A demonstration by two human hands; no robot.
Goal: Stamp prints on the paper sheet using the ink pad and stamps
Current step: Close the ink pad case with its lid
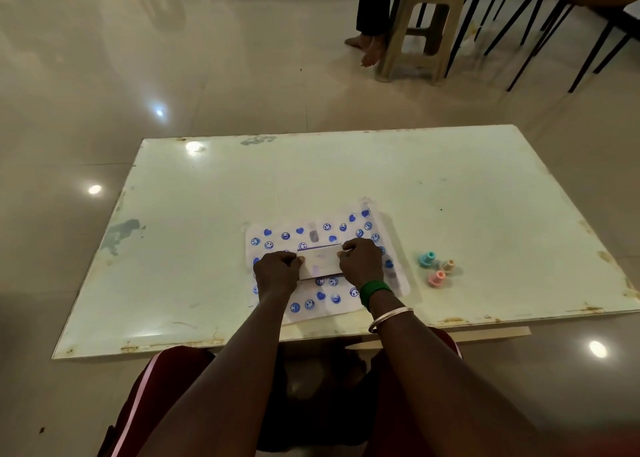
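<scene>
A white paper sheet (313, 230) covered with several blue heart and smiley prints lies on the pale table (207, 214), near its front edge. On top of the sheet rests a flat white ink pad case (320, 261) with a dark blue strip along its far edge. My left hand (277, 272) grips the case's left end and my right hand (362, 259) grips its right end. Three small stamps stand to the right of the sheet: a teal stamp (426, 258), a tan stamp (449, 265) and a pink stamp (436, 278).
A beige plastic stool (420, 31) stands beyond the table, with a seated person's bare feet (367, 46) beside it. Black chair legs (540, 31) fill the far right. My knees in dark red cloth (166, 384) sit under the table's front edge.
</scene>
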